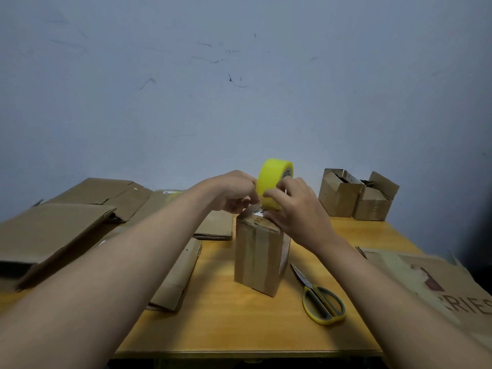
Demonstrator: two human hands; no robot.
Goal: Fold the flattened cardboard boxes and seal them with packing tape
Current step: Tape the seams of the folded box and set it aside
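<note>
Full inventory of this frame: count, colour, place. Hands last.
upright box: 1, brown, table centre, taped down its front
tape roll: 1, yellow, above the upright box
scissors: 1, yellow-grey handles, right of the upright box
flattened boxes: several, brown, left side
printed cardboard: 1, brown, near right edge
open boxes: 2, brown, back right
table: 1, orange wood
wall: 1, grey-blue, scuffed
left hand: pinching at the roll's left edge
right hand: gripping the roll

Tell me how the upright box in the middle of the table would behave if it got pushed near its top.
The upright box stands taller than its base is wide, so a push up high would probably tip it rather than slide it. It looks like plain cardboard, so it is likely light and easily shoved. The right hand and left hand work the tape roll at its top, which may steady it.
</note>
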